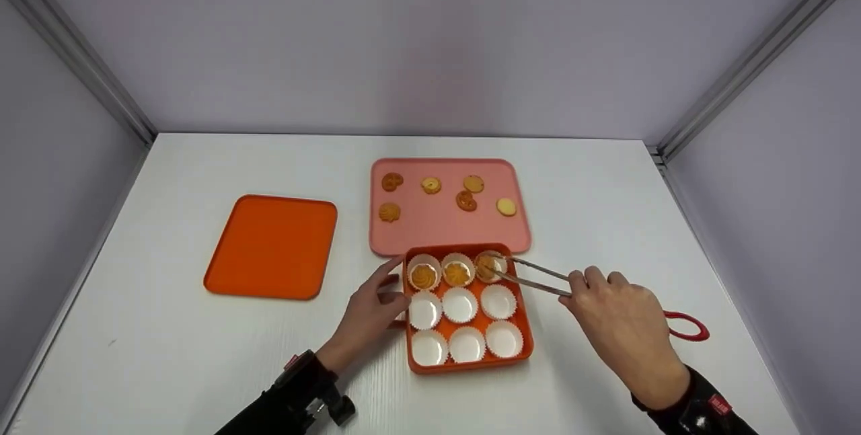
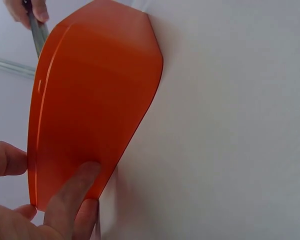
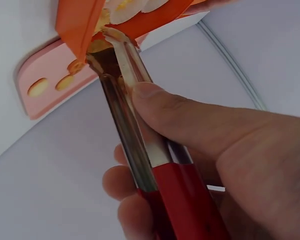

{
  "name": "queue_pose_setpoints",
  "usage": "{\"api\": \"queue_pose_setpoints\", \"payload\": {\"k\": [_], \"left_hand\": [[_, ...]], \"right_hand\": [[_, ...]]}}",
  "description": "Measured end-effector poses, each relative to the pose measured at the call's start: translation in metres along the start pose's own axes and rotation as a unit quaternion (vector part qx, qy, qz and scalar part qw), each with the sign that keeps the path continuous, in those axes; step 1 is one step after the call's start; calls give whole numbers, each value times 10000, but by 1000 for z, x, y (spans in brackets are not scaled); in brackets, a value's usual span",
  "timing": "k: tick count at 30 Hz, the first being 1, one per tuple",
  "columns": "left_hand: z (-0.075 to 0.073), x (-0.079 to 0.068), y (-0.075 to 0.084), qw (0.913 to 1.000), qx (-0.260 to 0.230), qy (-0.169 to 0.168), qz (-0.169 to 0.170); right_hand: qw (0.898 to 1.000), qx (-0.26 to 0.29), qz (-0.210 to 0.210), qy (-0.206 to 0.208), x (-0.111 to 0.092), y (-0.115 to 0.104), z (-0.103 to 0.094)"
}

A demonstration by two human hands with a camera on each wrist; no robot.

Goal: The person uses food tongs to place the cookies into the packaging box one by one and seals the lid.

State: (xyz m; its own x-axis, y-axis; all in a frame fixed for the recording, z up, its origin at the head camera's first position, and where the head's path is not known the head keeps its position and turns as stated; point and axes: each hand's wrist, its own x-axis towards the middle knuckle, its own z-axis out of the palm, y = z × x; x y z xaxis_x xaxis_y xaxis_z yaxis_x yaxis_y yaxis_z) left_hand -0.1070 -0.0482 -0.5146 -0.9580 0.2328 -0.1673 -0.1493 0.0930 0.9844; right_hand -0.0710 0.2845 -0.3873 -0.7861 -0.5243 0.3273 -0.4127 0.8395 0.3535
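Observation:
An orange box (image 1: 471,367) holds rows of white paper cups (image 1: 459,305). Two back-row cups contain a golden cookie (image 1: 423,277) and a flower-shaped cookie (image 1: 457,274). My right hand (image 1: 622,327) grips metal tongs (image 1: 538,286) with red handles (image 3: 190,200), its thumb lying along one arm. The tongs' tips reach into the back right cup, around another cookie (image 1: 485,267); whether they still squeeze it cannot be told. My left hand (image 1: 366,310) touches the box's left wall (image 2: 85,110) with fingers spread, one pressed against the outside.
Behind the box, a pink tray (image 1: 430,233) bears several cookies, among them a pretzel-shaped one (image 1: 466,201); the box's back edge overlaps it. An orange lid or flat tray (image 1: 272,247) lies at left on the white table (image 1: 168,354). Grey panels (image 1: 430,45) enclose the table.

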Motion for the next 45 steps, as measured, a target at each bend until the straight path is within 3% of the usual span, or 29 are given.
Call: {"api": "queue_pose_setpoints", "payload": {"k": [6, 11, 19, 24, 29, 36, 45], "left_hand": [[2, -2, -4, 9995, 242, 191, 36], [2, -2, -4, 9996, 206, 182, -74], [1, -4, -4, 9994, 276, 138, 151], [1, -4, -4, 9997, 179, 142, 111], [-2, -5, -4, 9999, 8, 122, -44], [-9, -2, -2, 9996, 78, 224, -122], [-11, -1, -1, 9999, -65, 76, -57]], "right_hand": [[9994, -133, 99, -300, 6, -11, -8], [9988, -132, 182, -444, 10, -15, -10], [9973, -107, 287, -660, 13, -24, -10], [9971, -112, 330, -684, 14, -27, -11], [9985, -78, 54, -532, 17, -21, -13], [9978, -24, -663, -90, 33, 6, -12], [9895, -418, -1212, -662, 61, 16, -13]]}}
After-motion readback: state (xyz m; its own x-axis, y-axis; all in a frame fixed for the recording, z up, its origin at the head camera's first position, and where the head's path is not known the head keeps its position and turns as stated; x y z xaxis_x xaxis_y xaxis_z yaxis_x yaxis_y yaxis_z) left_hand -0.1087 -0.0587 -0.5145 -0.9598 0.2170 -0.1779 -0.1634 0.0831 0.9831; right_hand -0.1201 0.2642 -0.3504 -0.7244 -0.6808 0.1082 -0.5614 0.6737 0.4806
